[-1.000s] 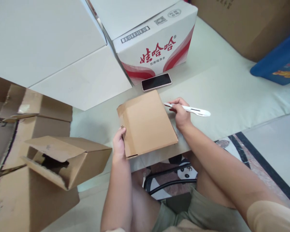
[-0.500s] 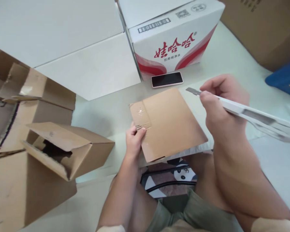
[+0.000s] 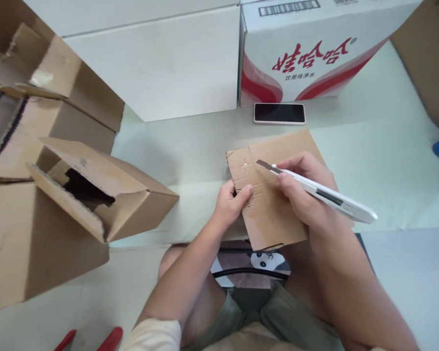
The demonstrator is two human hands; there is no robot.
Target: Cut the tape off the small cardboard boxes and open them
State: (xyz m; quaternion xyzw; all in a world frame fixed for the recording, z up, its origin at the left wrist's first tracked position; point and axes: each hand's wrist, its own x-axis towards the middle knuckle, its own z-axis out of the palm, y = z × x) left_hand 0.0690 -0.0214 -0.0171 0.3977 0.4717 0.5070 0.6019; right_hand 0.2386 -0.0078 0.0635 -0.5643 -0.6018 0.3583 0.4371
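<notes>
A brown cardboard box [image 3: 278,214] lies near the table's front edge, with a strip of clear tape along its left part. My left hand [image 3: 232,202] grips the box's left edge, thumb on top and fingers beneath, partly hidden. My right hand [image 3: 307,190] is closed around a white utility knife [image 3: 324,192]. Its blade [image 3: 265,165] is extended and points left, over the taped part of the box. I cannot tell whether the blade touches the cardboard.
A phone [image 3: 280,113] lies before a white carton with red print [image 3: 307,68]. Beside it is a plain white box [image 3: 183,73]. To the left, an opened cardboard box [image 3: 139,204] rests among other brown cartons [image 3: 7,243]. Red handles [image 3: 109,340] show at the bottom left.
My right hand has brought the knife left, from beyond the box's right side to over its taped part. My left hand still holds the box. The camera view has shifted.
</notes>
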